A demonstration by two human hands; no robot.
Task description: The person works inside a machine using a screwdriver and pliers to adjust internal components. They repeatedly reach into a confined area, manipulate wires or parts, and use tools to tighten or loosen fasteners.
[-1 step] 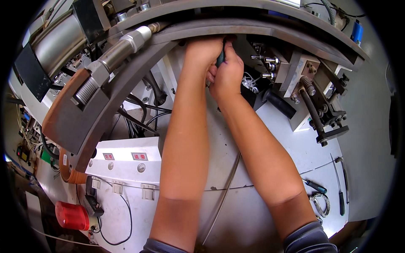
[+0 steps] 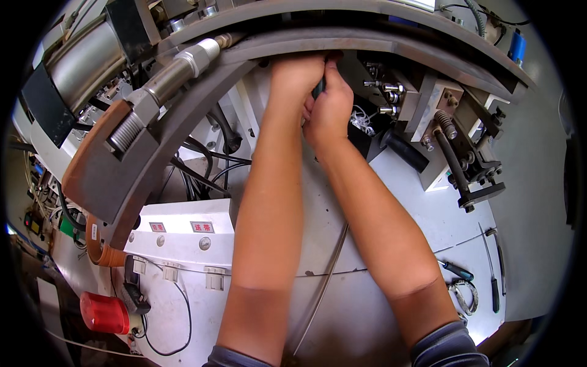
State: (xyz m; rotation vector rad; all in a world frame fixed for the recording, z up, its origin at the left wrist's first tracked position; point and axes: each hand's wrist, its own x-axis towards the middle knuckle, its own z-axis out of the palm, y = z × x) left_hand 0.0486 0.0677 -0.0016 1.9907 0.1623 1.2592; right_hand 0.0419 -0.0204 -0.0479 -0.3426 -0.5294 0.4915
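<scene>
Both my arms reach forward beneath a dark curved metal beam (image 2: 306,44). My right hand (image 2: 332,109) is closed, its fingers wrapped round a dark tool handle (image 2: 318,88) with its thumb pointing up along it. The handle looks like a screwdriver's, but its far end is out of sight. Right beside it, my left hand (image 2: 296,72) goes in under the beam's edge. Its fingers are hidden there, so their grip does not show. The wrists almost touch.
On the left stand a threaded metal rod fitting (image 2: 177,72), black cables (image 2: 205,165), a white control box (image 2: 183,229) and a red warning lamp (image 2: 104,312). A bracket with bolts and a spring (image 2: 445,122) hangs right. Screwdrivers (image 2: 457,270) lie at lower right. A thin rod (image 2: 323,287) lies between my arms.
My left wrist has shifted very slightly to the right, and a little less of the handle and of the fingers round it shows. My right arm stays nearly still.
</scene>
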